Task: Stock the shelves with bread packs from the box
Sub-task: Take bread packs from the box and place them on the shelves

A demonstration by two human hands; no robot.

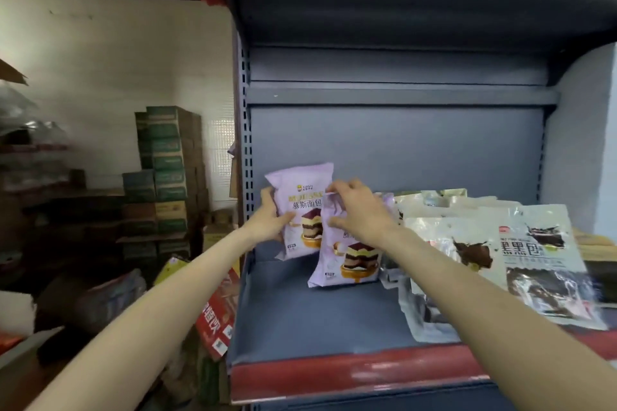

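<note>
Two purple bread packs going onto the shelf [300, 317] right now, both over at roughly 9 o'clock of the shelf floor, near the slotted upright. Left hand [270, 218] wrapped round the left edge of the rear pack [295, 207], fingers curled onto its front, holding it upright and a bit lifted off the shelf, probably so it can slot in standing, label out. Right hand [354, 210] pinching the top of the front pack [347, 260], fingers narrow on the crimped seal, bottom edge looking already down on the shelf; likely just steadying it so it doesn't flop forward.

Looks-wise: puffy lilac pillow bags, glossy, picture of a layered chocolate-and-cream cake slice on a yellow stand, Chinese lettering across the middle. Soft stuff, so probably squashes easily if gripped hard.

Over at 3 o'clock, a pile of white packs [534, 253] with dark print, lying flat and overlapping. No box in sight from here. Stacked cartons [167, 170] off at 9 o'clock past the shelf.
</note>
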